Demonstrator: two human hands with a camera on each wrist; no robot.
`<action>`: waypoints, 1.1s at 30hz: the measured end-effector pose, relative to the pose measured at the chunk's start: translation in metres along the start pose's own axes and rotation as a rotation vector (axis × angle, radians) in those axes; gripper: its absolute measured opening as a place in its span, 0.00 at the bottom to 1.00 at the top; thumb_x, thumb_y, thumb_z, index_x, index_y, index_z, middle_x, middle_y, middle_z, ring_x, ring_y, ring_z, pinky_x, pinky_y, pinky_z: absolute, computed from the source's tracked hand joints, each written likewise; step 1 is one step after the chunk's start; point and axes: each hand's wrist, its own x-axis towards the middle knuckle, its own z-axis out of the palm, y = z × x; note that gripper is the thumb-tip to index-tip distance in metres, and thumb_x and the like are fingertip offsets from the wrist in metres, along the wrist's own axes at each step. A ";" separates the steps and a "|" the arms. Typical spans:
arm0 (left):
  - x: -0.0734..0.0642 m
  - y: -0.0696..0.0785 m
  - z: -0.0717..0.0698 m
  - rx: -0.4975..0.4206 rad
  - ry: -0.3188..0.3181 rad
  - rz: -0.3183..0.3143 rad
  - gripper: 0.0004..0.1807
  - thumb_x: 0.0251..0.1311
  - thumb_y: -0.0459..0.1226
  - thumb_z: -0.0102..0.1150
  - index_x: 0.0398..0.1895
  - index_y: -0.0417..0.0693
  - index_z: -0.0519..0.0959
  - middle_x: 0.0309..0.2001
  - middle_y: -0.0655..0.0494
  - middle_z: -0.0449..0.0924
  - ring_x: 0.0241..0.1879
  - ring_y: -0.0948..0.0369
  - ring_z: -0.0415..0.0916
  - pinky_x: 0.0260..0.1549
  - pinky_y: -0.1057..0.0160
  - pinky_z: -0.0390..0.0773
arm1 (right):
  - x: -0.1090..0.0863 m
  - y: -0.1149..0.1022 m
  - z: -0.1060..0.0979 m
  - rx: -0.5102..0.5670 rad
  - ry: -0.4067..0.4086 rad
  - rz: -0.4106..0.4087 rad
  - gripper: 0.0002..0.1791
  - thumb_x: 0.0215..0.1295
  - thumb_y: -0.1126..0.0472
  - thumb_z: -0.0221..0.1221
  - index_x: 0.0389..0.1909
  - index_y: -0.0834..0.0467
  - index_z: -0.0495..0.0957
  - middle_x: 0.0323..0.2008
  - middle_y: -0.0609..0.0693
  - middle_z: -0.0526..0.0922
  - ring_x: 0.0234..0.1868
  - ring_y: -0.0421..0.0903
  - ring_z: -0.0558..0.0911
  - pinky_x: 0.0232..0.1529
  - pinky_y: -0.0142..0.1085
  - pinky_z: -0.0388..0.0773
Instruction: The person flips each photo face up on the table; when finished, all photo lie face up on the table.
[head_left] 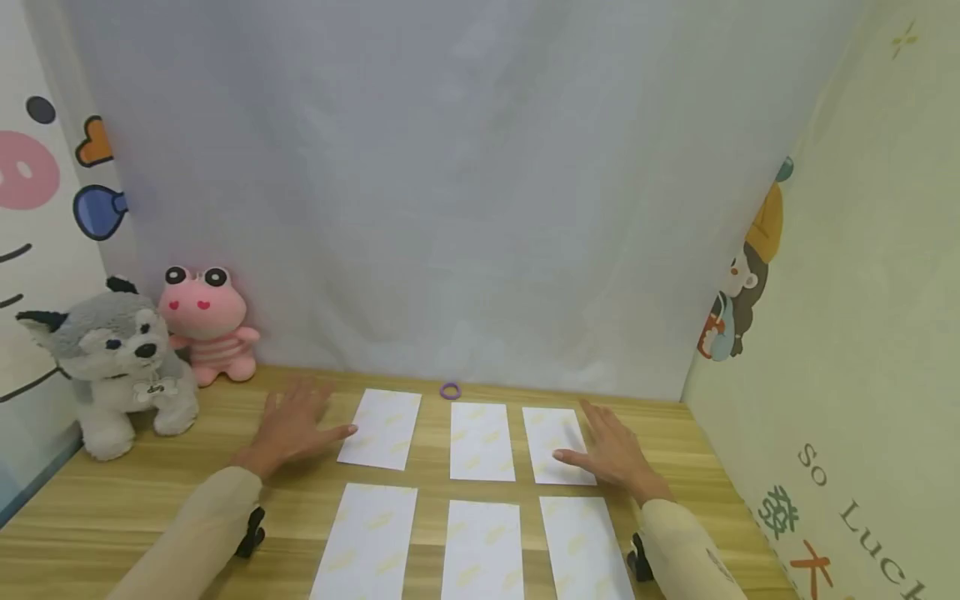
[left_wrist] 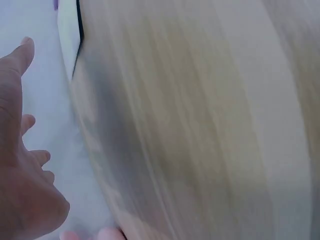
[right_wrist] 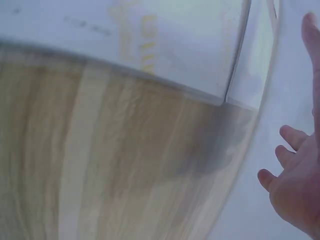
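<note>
White sheets of paper with faint yellow marks lie in two rows on the wooden table. My left hand (head_left: 295,421) is spread beside the back-left sheet (head_left: 381,429), its thumb over that sheet's left edge. My right hand (head_left: 613,446) is spread too, its thumb over the back-right sheet (head_left: 553,443). Between these two lies the back-middle sheet (head_left: 482,442). Closer to me are the front-left sheet (head_left: 367,542), the front-middle sheet (head_left: 482,550) and the front-right sheet (head_left: 585,546). Neither hand holds anything. In both wrist views the fingers (left_wrist: 10,95) (right_wrist: 295,137) appear at the side.
A purple ring (head_left: 450,391) lies behind the sheets, near the grey-white curtain (head_left: 480,192). At the left stand a grey-and-white plush dog (head_left: 120,367) and a pink plush toy (head_left: 210,321). A decorated wall (head_left: 847,333) borders the table's right side.
</note>
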 end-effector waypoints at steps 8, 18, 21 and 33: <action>0.014 0.037 0.015 -0.045 0.051 0.156 0.46 0.53 0.61 0.65 0.68 0.39 0.71 0.66 0.31 0.70 0.69 0.31 0.60 0.60 0.25 0.59 | 0.005 -0.004 -0.006 0.043 -0.032 0.029 0.58 0.58 0.37 0.67 0.78 0.61 0.48 0.73 0.70 0.61 0.73 0.72 0.59 0.66 0.70 0.58; 0.028 0.094 0.034 -0.101 -0.080 0.234 0.45 0.55 0.59 0.65 0.71 0.43 0.67 0.70 0.31 0.63 0.72 0.34 0.57 0.66 0.27 0.53 | 0.010 0.003 -0.011 0.140 -0.074 0.083 0.55 0.60 0.43 0.68 0.79 0.57 0.47 0.74 0.71 0.57 0.72 0.73 0.60 0.66 0.70 0.59; 0.033 0.109 0.041 -0.126 -0.138 0.251 0.45 0.56 0.59 0.64 0.72 0.43 0.66 0.72 0.31 0.60 0.73 0.34 0.55 0.67 0.27 0.51 | 0.011 0.006 -0.010 0.151 -0.073 0.069 0.55 0.61 0.45 0.68 0.79 0.60 0.47 0.74 0.71 0.57 0.73 0.73 0.58 0.68 0.68 0.57; 0.048 0.174 0.065 -0.122 -0.266 0.339 0.43 0.56 0.59 0.65 0.72 0.49 0.68 0.73 0.35 0.61 0.74 0.36 0.56 0.68 0.29 0.53 | 0.019 0.021 0.002 0.178 -0.114 0.081 0.62 0.55 0.39 0.70 0.79 0.61 0.45 0.75 0.70 0.56 0.75 0.69 0.57 0.72 0.63 0.56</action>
